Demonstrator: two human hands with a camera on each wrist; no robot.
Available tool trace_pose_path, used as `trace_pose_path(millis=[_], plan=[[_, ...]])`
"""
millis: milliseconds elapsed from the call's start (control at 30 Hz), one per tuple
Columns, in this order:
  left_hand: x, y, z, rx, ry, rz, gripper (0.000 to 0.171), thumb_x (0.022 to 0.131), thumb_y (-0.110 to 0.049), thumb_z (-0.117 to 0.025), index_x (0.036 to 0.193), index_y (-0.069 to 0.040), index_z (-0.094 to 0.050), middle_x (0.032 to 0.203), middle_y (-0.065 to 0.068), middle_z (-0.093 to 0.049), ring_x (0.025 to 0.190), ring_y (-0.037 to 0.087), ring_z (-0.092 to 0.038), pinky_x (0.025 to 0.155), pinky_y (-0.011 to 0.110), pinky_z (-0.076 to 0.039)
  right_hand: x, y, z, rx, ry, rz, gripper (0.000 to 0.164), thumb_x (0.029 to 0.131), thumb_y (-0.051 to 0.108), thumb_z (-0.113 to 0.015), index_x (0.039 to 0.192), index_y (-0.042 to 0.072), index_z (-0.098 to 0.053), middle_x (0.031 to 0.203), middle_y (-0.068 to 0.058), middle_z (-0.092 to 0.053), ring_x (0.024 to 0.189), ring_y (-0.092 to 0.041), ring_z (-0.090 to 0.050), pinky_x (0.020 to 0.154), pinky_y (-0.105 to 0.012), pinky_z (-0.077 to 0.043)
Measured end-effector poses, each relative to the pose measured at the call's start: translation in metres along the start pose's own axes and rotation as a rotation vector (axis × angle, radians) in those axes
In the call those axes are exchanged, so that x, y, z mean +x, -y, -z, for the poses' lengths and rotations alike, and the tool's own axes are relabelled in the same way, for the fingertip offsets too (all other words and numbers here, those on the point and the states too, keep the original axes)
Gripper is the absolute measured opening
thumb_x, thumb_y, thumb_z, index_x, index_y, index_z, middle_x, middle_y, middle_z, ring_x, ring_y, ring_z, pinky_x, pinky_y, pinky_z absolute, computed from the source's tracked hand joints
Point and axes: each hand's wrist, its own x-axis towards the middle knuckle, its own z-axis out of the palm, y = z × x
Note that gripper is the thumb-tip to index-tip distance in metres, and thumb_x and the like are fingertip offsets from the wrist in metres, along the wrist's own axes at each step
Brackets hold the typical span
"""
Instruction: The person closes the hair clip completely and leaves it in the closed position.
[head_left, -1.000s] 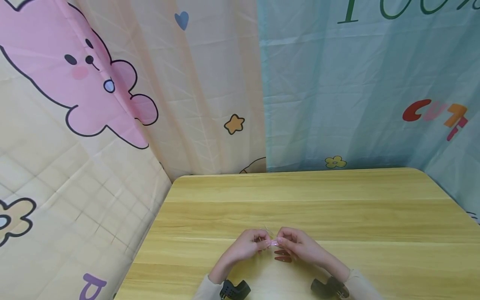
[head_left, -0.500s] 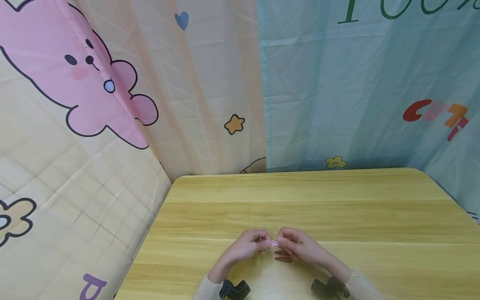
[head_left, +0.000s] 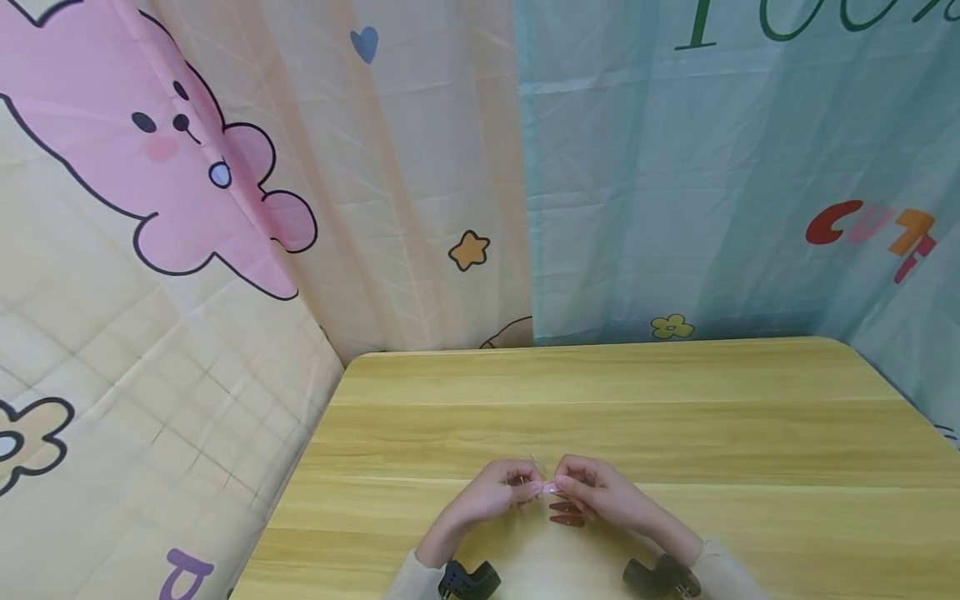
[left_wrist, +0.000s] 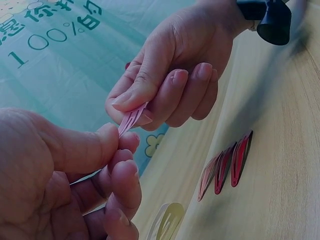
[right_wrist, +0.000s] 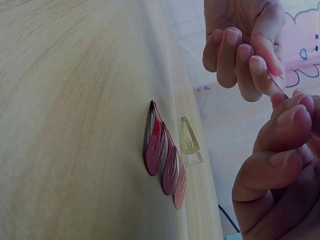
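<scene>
In the head view, the forearms come in from the bottom edge and angle inward over the wood-grain table (head_left: 675,425), so the left hand (head_left: 495,492) and right hand (head_left: 603,493) face each other. Between their fingertips is a small pink slotted hair clip (head_left: 550,487), raised off the tabletop.

In the left wrist view, each hand is closed to a narrow thumb-and-finger pinch, one at either end of the clip, leaving its middle bare. That two-ended hold probably steadies so slight a piece. The spare fingers curl loosely, seemingly to stay out of the way.

In the right wrist view, the red teardrop hair clip (right_wrist: 154,162), dark red one (right_wrist: 168,184) and peach one (right_wrist: 179,197) lie in a staggered row, overlapping from this angle, with the yellow-green clip (right_wrist: 190,149) and a pale translucent one (right_wrist: 195,159) beyond. The spacing between the two groups suggests sorting by colour.
</scene>
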Motion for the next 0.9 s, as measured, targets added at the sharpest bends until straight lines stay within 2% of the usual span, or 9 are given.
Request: trace_pose_path(millis=[67, 133, 333, 433, 533, 667, 767, 900], plan=[[-0.0003, 0.0007, 0.0002, -0.007, 0.001, 0.002, 0.016, 0.093, -0.006, -0.057, 0.086, 0.007, -0.062, 0.070, -0.002, -0.052, 0.062, 0.020, -0.050, 0.052, 0.021, -0.034, -0.0003, 0.0001, -0.0001, -0.009, 0.000, 0.005, 0.029, 0.101, 0.014, -0.046, 0.098, -0.014, -0.048, 0.061, -0.034, -0.031, 0.049, -0.015, -0.042, 0.080, -0.052, -0.049], [-0.0006, 0.0011, 0.0002, -0.011, 0.003, 0.002, 0.015, 0.093, -0.005, -0.057, 0.086, 0.007, -0.062, 0.071, -0.002, -0.052, 0.063, 0.020, -0.050, 0.052, 0.021, -0.034, -0.0003, -0.0005, 0.0000, -0.005, 0.002, 0.007, 0.028, 0.101, 0.014, -0.046, 0.098, -0.014, -0.048, 0.059, -0.031, -0.032, 0.050, -0.015, -0.042, 0.080, -0.052, -0.049], [-0.0009, 0.0004, 0.0008, -0.025, 0.012, -0.006, 0.014, 0.093, -0.004, -0.057, 0.087, 0.007, -0.062, 0.072, -0.002, -0.052, 0.063, 0.020, -0.049, 0.052, 0.021, -0.035, 0.0000, -0.0016, -0.0001, 0.013, 0.001, -0.005, 0.031, 0.101, 0.015, -0.047, 0.099, -0.016, -0.046, 0.055, -0.006, -0.039, 0.049, -0.011, -0.041, 0.080, -0.052, -0.049], [-0.0007, 0.0009, 0.0009, -0.027, 0.017, -0.007, 0.014, 0.093, -0.004, -0.056, 0.087, 0.008, -0.061, 0.071, -0.001, -0.052, 0.061, 0.019, -0.048, 0.051, 0.020, -0.035, -0.0001, -0.0018, 0.0000, 0.003, -0.003, -0.006, 0.030, 0.101, 0.015, -0.047, 0.099, -0.015, -0.047, 0.057, 0.001, -0.041, 0.048, -0.010, -0.041, 0.080, -0.051, -0.049], [-0.0007, 0.0011, 0.0006, -0.029, 0.018, -0.008, 0.014, 0.093, -0.003, -0.056, 0.086, 0.009, -0.061, 0.071, -0.001, -0.051, 0.060, 0.018, -0.047, 0.051, 0.020, -0.034, -0.0001, -0.0020, -0.0001, -0.016, -0.008, -0.002, 0.028, 0.101, 0.015, -0.047, 0.098, -0.013, -0.049, 0.058, 0.002, -0.043, 0.047, -0.010, -0.040, 0.080, -0.050, -0.049], [-0.0005, 0.0009, 0.0000, -0.028, 0.015, -0.010, 0.014, 0.092, -0.001, -0.055, 0.085, 0.010, -0.059, 0.070, -0.002, -0.050, 0.059, 0.017, -0.046, 0.050, 0.019, -0.033, 0.0004, -0.0038, 0.0001, -0.049, -0.016, 0.015, 0.026, 0.101, 0.015, -0.047, 0.097, -0.011, -0.050, 0.055, -0.005, -0.042, 0.044, -0.014, -0.038, 0.079, -0.049, -0.050], [-0.0005, 0.0001, -0.0004, -0.021, 0.013, -0.003, 0.015, 0.093, -0.001, -0.055, 0.086, 0.012, -0.058, 0.070, -0.001, -0.050, 0.058, 0.017, -0.044, 0.049, 0.019, -0.032, 0.0008, -0.0047, 0.0002, -0.049, -0.018, 0.014, 0.027, 0.101, 0.015, -0.047, 0.097, -0.012, -0.050, 0.055, -0.005, -0.042, 0.043, -0.015, -0.037, 0.078, -0.049, -0.050], [-0.0010, -0.0024, -0.0002, -0.010, 0.011, 0.010, 0.016, 0.093, -0.002, -0.054, 0.086, 0.012, -0.058, 0.068, 0.012, -0.051, 0.056, 0.016, -0.041, 0.049, 0.019, -0.030, 0.0013, -0.0043, 0.0004, -0.038, -0.016, -0.001, 0.029, 0.101, 0.016, -0.047, 0.098, -0.013, -0.049, 0.057, 0.003, -0.043, 0.045, -0.012, -0.038, 0.079, -0.049, -0.050]])
